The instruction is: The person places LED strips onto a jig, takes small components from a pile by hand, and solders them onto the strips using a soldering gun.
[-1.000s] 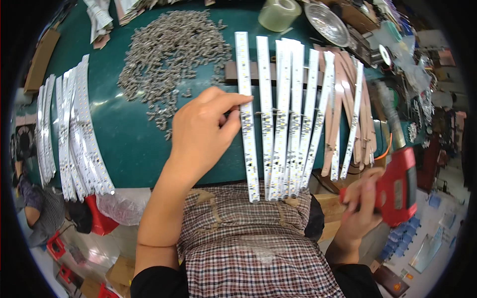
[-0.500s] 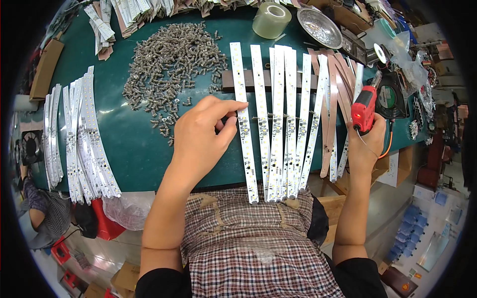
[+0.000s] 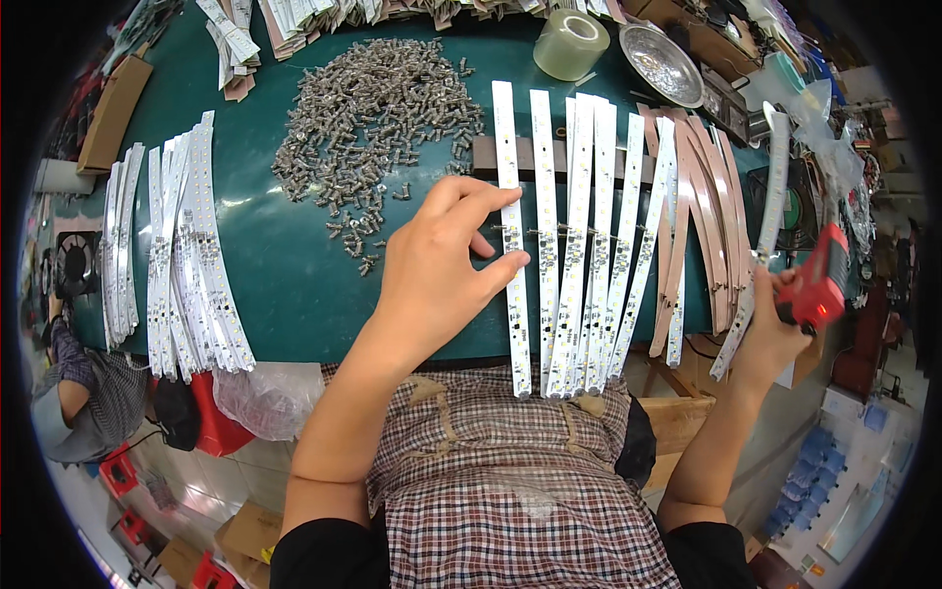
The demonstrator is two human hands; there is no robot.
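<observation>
Several white LED strip boards [image 3: 581, 245] lie side by side across a dark bar [image 3: 483, 157] and reach over the table's near edge. My left hand [image 3: 446, 260] is at the leftmost strip board [image 3: 508, 236], its index finger and thumb spread apart and touching it. On the right, my right hand [image 3: 770, 339] is closed around a red soldering gun [image 3: 822, 280]. Its fingers also pinch a single LED strip board [image 3: 773, 187], which stands tilted beside the gun. Small pins or leads stick out at the middle of the row of boards.
A heap of small metal connectors [image 3: 378, 128] lies on the green table [image 3: 285, 294]. Stacked strip boards [image 3: 191, 255] are on the left, copper-coloured strips [image 3: 702, 216] on the right. Behind stand a tape roll [image 3: 571, 44] and metal dish [image 3: 662, 64]. Another person's arm [image 3: 71, 402] shows far left.
My right hand has moved right and turned the soldering gun, and now carries a strip board too. My left thumb has opened away from the index finger onto the leftmost board. The view has shifted slightly.
</observation>
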